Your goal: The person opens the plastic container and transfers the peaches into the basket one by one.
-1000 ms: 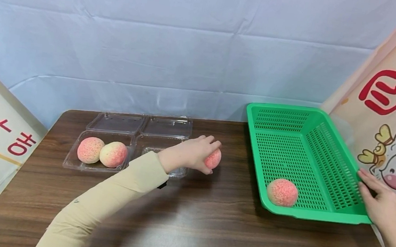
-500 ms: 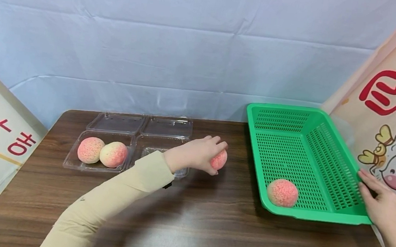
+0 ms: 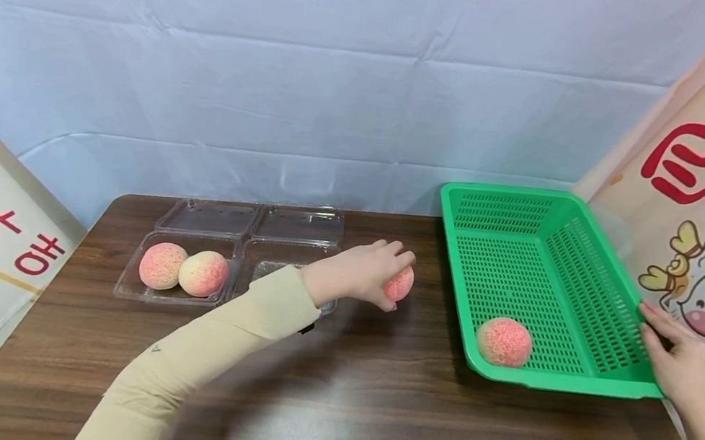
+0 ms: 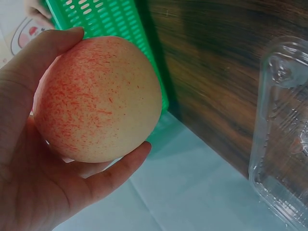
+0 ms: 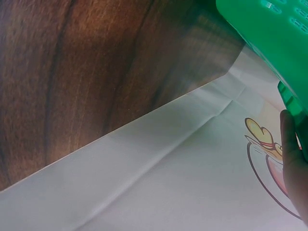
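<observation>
My left hand (image 3: 362, 273) holds a pink-and-cream peach (image 4: 98, 98) above the table, between the plastic boxes and the basket. In the left wrist view, the thumb and fingers curl around its sides. My right hand (image 3: 685, 360) grips the right rim of the green plastic basket (image 3: 559, 382) near its front corner; in the right wrist view only part of this hand shows. Another peach (image 3: 504, 342) lies in the basket's front left corner. Two peaches, a left one (image 3: 163, 266) and a right one (image 3: 203, 274), sit side by side in the left clear box (image 3: 126, 286).
A second clear box (image 3: 250, 255), lid open, stands beside the first, partly hidden by my left forearm. Both lids lean back toward the pale cloth backdrop (image 3: 275, 95). A printed cloth (image 3: 684, 236) hangs right of the basket. The wooden table (image 3: 383, 412) extends in front.
My left hand has moved slightly to the right with the peach, away from the boxes and nearer the basket. My right hand and the basket have stayed in place.
</observation>
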`<control>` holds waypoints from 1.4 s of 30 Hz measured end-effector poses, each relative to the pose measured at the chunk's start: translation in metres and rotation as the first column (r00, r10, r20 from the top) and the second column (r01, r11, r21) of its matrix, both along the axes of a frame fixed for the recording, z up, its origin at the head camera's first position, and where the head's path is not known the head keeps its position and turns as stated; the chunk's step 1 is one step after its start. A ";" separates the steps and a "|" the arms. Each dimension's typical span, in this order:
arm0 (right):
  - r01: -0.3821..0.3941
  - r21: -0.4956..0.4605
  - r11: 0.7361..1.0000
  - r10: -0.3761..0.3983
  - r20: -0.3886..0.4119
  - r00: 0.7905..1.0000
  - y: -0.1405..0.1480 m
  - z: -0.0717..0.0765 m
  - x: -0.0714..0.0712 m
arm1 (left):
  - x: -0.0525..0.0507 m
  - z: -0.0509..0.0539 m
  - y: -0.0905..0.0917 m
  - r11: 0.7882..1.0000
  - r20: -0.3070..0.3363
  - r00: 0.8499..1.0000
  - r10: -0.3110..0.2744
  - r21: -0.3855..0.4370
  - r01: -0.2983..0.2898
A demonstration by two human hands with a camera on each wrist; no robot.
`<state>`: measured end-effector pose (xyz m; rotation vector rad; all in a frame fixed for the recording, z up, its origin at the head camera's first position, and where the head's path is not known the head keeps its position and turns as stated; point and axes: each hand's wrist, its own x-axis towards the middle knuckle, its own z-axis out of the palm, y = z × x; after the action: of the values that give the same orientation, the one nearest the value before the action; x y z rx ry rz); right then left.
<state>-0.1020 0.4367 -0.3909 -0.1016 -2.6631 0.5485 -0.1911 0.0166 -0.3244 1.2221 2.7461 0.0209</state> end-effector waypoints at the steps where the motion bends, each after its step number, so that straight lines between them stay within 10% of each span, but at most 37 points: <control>1: 0.002 0.002 1.000 -0.002 0.003 1.000 0.000 0.000 0.000 | 0.000 0.000 0.001 1.000 -0.003 1.000 -0.002 0.001 0.002; 42: 0.006 0.009 1.000 -0.006 0.001 1.000 0.000 0.000 0.000 | -0.001 0.015 0.031 0.999 -0.007 0.999 -0.042 -0.027 0.042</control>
<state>-0.1017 0.4364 -0.3908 -0.1076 -2.6645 0.5347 -0.1920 0.0473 -0.3097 1.2755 2.7170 -0.0251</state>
